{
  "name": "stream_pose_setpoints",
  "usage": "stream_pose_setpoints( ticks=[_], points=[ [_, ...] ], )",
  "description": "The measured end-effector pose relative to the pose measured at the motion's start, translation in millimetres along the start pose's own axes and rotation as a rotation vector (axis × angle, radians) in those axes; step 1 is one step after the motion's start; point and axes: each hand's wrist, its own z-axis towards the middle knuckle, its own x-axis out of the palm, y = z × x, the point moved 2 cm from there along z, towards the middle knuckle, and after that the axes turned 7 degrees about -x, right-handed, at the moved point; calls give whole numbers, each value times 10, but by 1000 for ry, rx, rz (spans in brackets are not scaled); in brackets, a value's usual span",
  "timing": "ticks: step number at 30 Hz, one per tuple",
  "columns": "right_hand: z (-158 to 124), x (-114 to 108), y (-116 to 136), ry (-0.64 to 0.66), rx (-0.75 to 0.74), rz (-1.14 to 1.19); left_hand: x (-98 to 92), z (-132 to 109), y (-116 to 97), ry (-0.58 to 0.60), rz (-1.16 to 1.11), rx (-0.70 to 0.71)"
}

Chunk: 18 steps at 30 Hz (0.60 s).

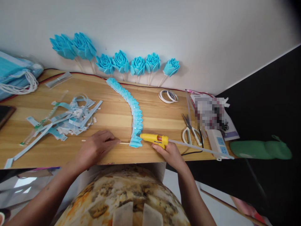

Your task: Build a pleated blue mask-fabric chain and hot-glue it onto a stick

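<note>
My left hand [98, 146] pinches a thin wooden stick [124, 143] close to the table's front edge. The stick's right end meets the bottom of a long, curved strip of pleated blue petals [135, 117]. In my right hand [172, 153] is a yellow glue gun [154, 138], its nozzle at the strip's lower end. Whether the nozzle touches the strip I cannot tell. A long translucent glue stick [197, 146] sticks out from the gun's back, towards the right. My right fingers are wrapped around the grip.
Finished blue flowers [137, 66] on sticks lean along the wall. Fabric scraps [72, 117] are heaped on the left. Tape rolls [168, 96], scissors [191, 130] and a power strip [218, 142] lie right; a green pouch [261, 149] is beyond.
</note>
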Motion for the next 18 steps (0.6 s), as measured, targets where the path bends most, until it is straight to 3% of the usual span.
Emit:
stream_pose_setpoints(
  ticks=[18],
  points=[
    [16,-17,12,5,1,21,8,91,60,15,-67,-157]
  ],
)
